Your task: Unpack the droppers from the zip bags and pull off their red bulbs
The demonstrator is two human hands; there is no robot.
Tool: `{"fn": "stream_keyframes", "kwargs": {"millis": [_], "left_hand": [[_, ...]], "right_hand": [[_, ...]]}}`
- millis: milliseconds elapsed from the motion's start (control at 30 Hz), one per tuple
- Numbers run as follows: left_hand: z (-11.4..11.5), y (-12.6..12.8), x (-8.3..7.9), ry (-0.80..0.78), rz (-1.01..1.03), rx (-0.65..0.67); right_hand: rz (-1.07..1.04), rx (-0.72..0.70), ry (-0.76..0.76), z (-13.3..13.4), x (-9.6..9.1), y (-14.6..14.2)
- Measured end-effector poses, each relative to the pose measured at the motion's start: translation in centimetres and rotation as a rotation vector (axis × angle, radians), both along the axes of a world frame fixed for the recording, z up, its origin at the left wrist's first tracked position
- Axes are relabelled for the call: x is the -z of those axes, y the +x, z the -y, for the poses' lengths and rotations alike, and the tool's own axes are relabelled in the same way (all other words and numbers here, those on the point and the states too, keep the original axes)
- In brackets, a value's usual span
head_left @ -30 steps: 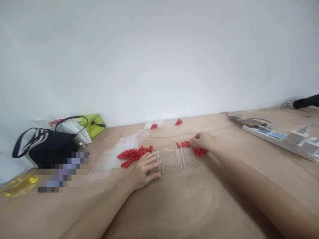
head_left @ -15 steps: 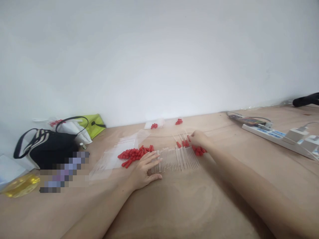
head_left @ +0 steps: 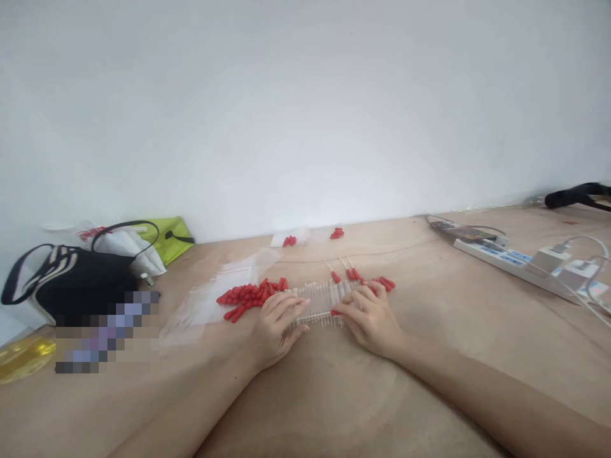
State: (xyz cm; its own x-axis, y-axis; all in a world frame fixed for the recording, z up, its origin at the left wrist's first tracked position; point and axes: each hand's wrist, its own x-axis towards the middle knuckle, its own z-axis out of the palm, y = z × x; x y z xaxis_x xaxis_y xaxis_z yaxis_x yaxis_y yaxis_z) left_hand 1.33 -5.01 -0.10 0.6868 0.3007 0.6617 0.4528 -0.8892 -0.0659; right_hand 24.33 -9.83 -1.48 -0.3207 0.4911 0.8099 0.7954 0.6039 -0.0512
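A row of thin clear tubes (head_left: 321, 298) lies side by side on the tan table (head_left: 363, 401). My left hand (head_left: 275, 324) rests flat on the row's left end with its fingers spread. My right hand (head_left: 370, 318) lies on the row's right end, fingers curled, and a small red cap (head_left: 335, 312) shows at its fingertips. To the left of the tubes lies a heap of red caps (head_left: 248, 296). More red caps (head_left: 384, 282) sit just behind my right hand, and a few capped tubes (head_left: 344, 272) lie behind the row.
Clear plastic bags (head_left: 214, 299) lie left of the caps. A black striped bag (head_left: 67, 280), a green pouch (head_left: 172, 238) and a yellow object (head_left: 21, 357) sit far left. A white power strip (head_left: 520, 267) with plugged chargers runs along the right. Small bagged red caps (head_left: 289, 240) lie by the wall.
My right hand has come back from the red caps behind the row to the near right end of the tubes. The left hand stays on the left end. The view has shifted slightly right.
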Motion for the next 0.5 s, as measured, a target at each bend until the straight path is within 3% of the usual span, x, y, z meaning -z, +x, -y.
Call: {"fn": "stream_keyframes", "kwargs": {"millis": [133,300,500], "left_hand": [[0.8,1.0,-0.3,0.028,0.027,0.066],[1.3,1.4,-0.2,-0.021,0.033,-0.024],[1.5,1.2,-0.2,-0.035,0.041,0.019]], "right_hand": [[0.002,-0.058,0.01,0.0,0.0,-1.1],[0.026,-0.041,-0.012,0.1,0.3,-1.4],[0.07,-0.054,-0.051,0.4,0.3,-1.3]]}}
